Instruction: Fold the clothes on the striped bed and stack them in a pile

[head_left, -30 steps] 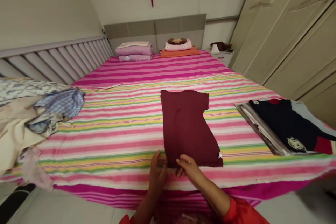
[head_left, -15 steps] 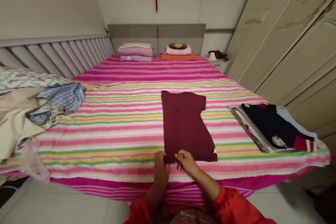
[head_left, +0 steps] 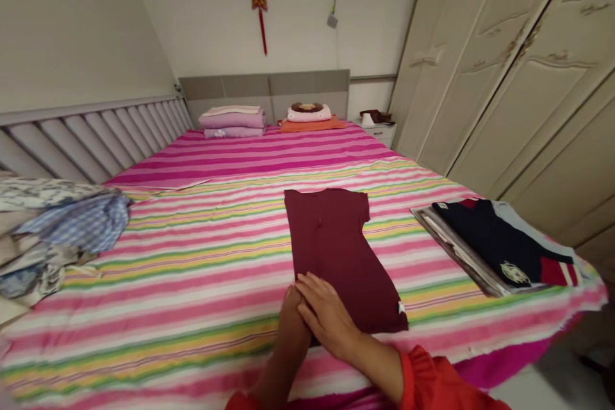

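Observation:
A maroon short-sleeved top [head_left: 339,243] lies flat on the striped bedspread, its left edge straight and one sleeve showing at the upper right. A small white tag [head_left: 401,307] shows near its lower right corner. My right hand [head_left: 329,317] lies flat over the lower left part of the top, fingers stretched out and reaching across my left hand. My left hand [head_left: 294,323] rests at the left edge of the top. Its fingertips are hidden beneath my right fingers.
To the right lies a stack of folded clothes [head_left: 504,250], a navy and red garment uppermost. A loose heap of clothes [head_left: 67,224] covers the left side. Folded purple bedding [head_left: 235,120] and a pink pillow [head_left: 310,114] sit by the headboard [head_left: 312,84]. A wardrobe [head_left: 485,70] stands right.
Both hands have moved up from the hem along the left edge. My right hand has opened flat and now overlaps my left. The view has tilted upward.

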A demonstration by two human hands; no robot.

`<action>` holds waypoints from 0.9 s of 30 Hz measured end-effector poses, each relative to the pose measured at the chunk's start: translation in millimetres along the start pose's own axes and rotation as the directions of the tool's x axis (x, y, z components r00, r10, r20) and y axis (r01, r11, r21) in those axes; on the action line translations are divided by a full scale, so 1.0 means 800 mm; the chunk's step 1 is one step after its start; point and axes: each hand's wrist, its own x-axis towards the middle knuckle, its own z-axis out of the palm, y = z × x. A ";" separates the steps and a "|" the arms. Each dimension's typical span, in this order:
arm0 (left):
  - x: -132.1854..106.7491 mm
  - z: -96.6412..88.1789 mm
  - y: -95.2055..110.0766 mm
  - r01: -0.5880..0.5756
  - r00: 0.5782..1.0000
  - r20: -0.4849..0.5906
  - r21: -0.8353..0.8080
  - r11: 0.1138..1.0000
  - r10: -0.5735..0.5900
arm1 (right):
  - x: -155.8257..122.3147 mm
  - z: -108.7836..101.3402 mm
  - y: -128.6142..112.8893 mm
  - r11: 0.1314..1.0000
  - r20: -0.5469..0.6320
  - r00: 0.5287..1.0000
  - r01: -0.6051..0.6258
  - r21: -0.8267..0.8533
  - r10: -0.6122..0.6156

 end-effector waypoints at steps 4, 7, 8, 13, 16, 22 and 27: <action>-0.006 0.040 -0.014 -0.221 0.975 0.067 0.304 0.927 0.211 | 0.047 0.010 0.034 0.994 0.191 0.982 0.024 -0.107 -0.003; -0.033 0.050 -0.022 -0.352 0.934 0.127 0.477 0.805 0.333 | 0.076 0.014 0.069 0.985 0.221 0.975 0.025 -0.168 0.013; -0.042 0.049 -0.024 -0.373 0.925 0.144 0.518 0.770 0.351 | 0.085 0.013 0.078 0.983 0.221 0.975 0.030 -0.181 0.011; -0.071 0.048 -0.034 -0.560 0.822 0.255 0.520 0.644 0.509 | 0.118 -0.003 0.101 0.968 0.176 0.977 -0.073 -0.239 0.117; -0.086 0.047 -0.038 -0.638 0.766 0.293 0.463 0.616 0.573 | 0.103 -0.012 0.110 0.949 0.109 0.979 -0.136 -0.286 0.173; -0.081 0.016 -0.020 -0.631 0.768 0.369 0.302 0.714 0.523 | -0.023 -0.021 0.120 0.928 -0.021 0.983 -0.178 -0.326 0.181; -0.030 0.019 0.002 -0.325 0.942 0.206 0.369 0.871 0.265 | -0.107 -0.031 0.132 0.902 -0.289 0.911 -0.364 -0.230 0.294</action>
